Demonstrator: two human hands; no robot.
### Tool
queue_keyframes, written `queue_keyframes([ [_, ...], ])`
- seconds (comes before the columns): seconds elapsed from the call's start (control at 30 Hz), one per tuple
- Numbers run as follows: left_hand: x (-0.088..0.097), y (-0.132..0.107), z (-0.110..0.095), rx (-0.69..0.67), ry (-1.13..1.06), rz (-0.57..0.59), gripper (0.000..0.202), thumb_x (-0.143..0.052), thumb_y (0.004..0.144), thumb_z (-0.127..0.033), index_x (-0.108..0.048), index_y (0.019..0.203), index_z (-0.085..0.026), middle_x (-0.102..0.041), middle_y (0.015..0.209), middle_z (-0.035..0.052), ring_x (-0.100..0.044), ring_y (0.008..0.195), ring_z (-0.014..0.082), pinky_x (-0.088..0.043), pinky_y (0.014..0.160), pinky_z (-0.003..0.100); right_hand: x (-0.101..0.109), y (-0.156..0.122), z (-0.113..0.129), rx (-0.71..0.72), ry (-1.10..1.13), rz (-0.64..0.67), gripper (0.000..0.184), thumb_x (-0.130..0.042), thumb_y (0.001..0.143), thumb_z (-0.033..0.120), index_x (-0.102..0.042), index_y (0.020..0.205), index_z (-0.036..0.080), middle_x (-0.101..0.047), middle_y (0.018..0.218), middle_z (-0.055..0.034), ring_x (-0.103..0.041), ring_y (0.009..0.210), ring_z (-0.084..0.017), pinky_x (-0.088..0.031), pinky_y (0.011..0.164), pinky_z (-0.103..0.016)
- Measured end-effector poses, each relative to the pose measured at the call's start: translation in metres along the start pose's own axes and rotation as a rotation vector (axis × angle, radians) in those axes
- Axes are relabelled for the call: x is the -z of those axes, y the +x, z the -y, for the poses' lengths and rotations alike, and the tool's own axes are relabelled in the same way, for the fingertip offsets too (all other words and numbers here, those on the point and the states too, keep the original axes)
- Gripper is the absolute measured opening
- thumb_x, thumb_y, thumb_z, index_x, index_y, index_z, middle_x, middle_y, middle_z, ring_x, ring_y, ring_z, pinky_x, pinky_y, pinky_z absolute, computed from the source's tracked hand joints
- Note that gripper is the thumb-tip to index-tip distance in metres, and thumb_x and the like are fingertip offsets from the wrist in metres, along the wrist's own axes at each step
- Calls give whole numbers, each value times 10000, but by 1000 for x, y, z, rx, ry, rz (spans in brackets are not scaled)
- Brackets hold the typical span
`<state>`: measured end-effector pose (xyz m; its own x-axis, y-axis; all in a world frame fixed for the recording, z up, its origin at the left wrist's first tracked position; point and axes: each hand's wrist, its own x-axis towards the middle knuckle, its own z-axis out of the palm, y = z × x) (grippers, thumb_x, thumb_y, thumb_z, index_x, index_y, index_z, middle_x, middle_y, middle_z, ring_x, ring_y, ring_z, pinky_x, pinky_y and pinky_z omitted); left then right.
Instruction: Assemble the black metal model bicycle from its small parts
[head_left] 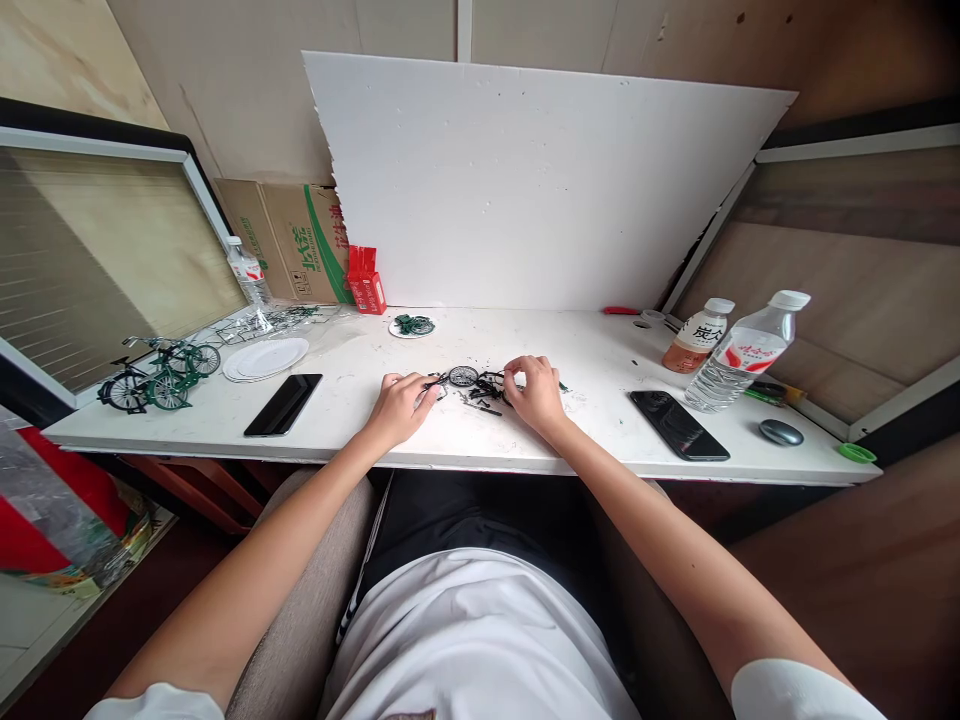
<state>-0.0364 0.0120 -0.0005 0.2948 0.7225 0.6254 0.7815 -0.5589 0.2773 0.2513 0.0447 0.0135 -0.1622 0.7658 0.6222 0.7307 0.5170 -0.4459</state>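
Plate (394,329) with green bicycle parts (415,324) beyond left hand (401,407)

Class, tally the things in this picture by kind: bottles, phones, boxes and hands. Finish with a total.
Clear plastic bottles with white caps: 3
Black rectangular phones: 2
Brown cardboard box and red box: 2
Bare hands: 2
Total: 9

Bike parts (493,385) are kinda mid bench (450,440), phone (283,405) either side, bikes (166,392) way left, bottles (739,368) over right, board (547,190) behind.
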Motion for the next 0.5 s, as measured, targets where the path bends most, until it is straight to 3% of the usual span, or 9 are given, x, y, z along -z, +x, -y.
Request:
queue_keyframes([
  [0.13,0,0,0,9,1,1,374,-453,1102,-441,-738,1226,-233,-797,1150,77,-736,999,248,-427,1004,463,-6,2,-14,-163,7,-14,160,-534,957,303,-667,906,231,-743,1012,-128,-581,1074,-366,-459,916,-529],
  [0.23,1,0,-1,12,-3,5,378,-464,1097,-447,-738,1231,-223,-795,1153,82,-740,989,245,-425,1010,462,-9,3,-21,-207,-6,25,138,-565,929,295,-685,925,226,-735,1070,-138,-567,1121,-381,-474,912,-526],
  [0.5,4,-1,-1,2,-34,25,405,-448,1093,-469,-720,1266,-224,-786,1189,86,-726,1068,257,-412,1029,464,-8,-2,-8,55,-53,106,319,-619,964,313,-714,1255,222,-673,1292,-145,-514,1266,-391,-463,1061,-570],
])
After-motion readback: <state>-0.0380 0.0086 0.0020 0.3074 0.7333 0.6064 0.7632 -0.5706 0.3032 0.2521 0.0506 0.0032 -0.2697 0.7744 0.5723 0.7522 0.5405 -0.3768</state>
